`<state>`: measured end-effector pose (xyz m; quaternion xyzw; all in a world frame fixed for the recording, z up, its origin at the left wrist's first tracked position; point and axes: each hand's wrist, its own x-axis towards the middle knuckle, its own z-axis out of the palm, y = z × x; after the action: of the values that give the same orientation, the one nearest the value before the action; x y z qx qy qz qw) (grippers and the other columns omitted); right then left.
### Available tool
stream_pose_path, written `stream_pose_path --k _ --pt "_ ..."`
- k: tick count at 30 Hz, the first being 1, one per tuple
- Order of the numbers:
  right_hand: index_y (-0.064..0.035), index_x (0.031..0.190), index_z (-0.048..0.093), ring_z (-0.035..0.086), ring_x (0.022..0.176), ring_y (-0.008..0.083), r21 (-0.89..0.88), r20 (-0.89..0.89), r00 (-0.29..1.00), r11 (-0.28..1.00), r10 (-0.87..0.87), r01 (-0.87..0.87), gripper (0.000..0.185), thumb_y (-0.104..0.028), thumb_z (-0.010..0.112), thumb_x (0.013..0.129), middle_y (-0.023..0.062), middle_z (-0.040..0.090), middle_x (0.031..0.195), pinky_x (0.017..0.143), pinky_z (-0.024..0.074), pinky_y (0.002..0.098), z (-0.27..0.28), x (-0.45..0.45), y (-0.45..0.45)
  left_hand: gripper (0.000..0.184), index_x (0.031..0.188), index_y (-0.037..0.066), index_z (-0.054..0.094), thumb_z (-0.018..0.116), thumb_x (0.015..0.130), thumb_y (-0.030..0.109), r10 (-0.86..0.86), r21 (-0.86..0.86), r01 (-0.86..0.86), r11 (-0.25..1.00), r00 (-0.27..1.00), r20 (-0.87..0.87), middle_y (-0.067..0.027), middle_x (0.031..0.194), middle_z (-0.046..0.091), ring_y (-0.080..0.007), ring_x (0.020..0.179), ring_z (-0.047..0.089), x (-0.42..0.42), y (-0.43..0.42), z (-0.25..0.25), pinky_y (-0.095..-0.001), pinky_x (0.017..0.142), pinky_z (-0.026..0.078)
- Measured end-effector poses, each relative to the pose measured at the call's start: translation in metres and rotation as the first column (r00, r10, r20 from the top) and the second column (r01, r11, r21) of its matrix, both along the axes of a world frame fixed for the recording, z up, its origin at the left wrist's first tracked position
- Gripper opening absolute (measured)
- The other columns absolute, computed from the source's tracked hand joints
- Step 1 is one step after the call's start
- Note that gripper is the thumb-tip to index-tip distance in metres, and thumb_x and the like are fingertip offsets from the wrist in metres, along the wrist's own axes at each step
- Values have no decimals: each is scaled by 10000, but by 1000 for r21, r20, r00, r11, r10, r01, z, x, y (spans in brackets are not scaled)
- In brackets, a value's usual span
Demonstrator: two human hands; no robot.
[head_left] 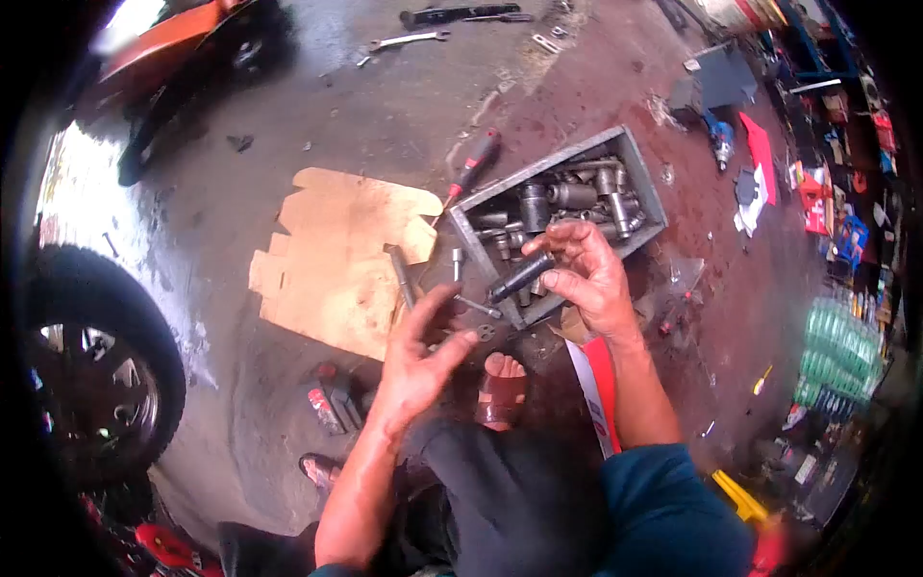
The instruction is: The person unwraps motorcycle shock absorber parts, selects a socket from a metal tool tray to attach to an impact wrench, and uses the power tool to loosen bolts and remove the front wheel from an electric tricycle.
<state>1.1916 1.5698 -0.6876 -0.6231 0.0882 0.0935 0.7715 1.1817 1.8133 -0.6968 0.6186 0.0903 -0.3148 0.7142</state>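
My right hand (598, 287) grips a long black socket (520, 279) between thumb and fingers, tilted over the near left edge of a grey metal box (663, 197). Several steel sockets (574, 196) lie heaped in the box. My left hand (418, 358) is held to the left of the black socket, apart from it, with thumb and fingers spread and nothing in them. Beyond the left hand, a metal bar (400, 274) rests on a flat piece of cardboard (332, 264). A T-shaped steel wrench (458, 264) lies on the floor between cardboard and box.
A red and black screwdriver (476, 163) lies by the box's far left corner. A combination wrench (409, 40) is farther off. A vehicle wheel (96, 375) stands at left. A dark bottle (332, 404) is near my feet. Green bottles (841, 351) and a blue drill (719, 141) are at right.
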Motion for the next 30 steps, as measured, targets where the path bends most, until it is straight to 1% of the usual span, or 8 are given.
stream_pose_path --k 3,7,11,15,21,22,28,30 --pt "-36 1213 457 550 1106 205 189 -47 999 982 8 1 451 5 643 804 142 591 1156 988 419 353 -1 2 25 547 1340 13 478 685 835 58 45 -84 -50 995 997 -60 -73 1061 609 -121 936 576 3 -6 25 -273 832 481" --pt "-61 1221 478 572 1078 211 296 -193 978 946 -76 132 460 -62 682 809 150 607 1147 961 436 367 -4 -3 58 474 1285 -37 501 672 849 35 147 -161 -167 973 980 -131 -115 1098 605 -182 952 607 -3 4 18 -299 788 509" --pt "-53 1164 502 599 1069 217 236 -165 983 965 -80 118 352 -42 655 847 173 599 1193 929 503 368 -13 -11 71 430 1252 -52 515 659 855 28 213 -202 -246 948 962 -172 -121 1070 618 -189 937 618 -5 15 9 -301 783 513" --pt "-45 1105 513 622 1030 206 176 -153 984 978 -88 114 271 -36 640 866 205 588 1218 911 525 355 -15 -16 80 410 1255 -26 520 633 863 22 269 -178 -294 939 951 -153 -65 929 639 -126 781 603 -6 21 3 -253 690 498" --pt "-30 1089 507 634 962 191 54 -135 978 984 -158 167 264 -54 642 864 176 609 1147 833 533 321 -20 -24 88 427 1260 -51 514 610 847 8 263 -177 -291 940 951 -163 -113 926 649 -165 798 608 -1 28 -1 -285 738 497" --pt "13 1164 508 612 958 170 26 -138 977 986 -161 166 313 -10 596 865 112 591 1080 851 516 319 -17 -25 88 430 1262 -51 512 609 848 13 251 -181 -280 943 953 -167 -115 917 650 -165 785 609 0 29 0 -285 733 496" --pt "22 1154 563 624 790 133 -159 -172 985 987 -25 -2 285 -100 591 898 106 616 1033 736 518 276 -9 -27 88 452 1274 -47 500 595 839 29 250 -288 -328 900 928 -275 -120 886 640 -181 748 613 -1 31 -5 -284 707 496" --pt "19 1123 580 625 762 126 -125 -199 980 992 -28 3 258 -113 596 902 94 629 986 711 523 270 -13 -28 90 455 1273 -49 498 593 837 37 263 -301 -346 888 922 -284 -120 875 634 -184 741 610 0 32 -7 -286 699 498"
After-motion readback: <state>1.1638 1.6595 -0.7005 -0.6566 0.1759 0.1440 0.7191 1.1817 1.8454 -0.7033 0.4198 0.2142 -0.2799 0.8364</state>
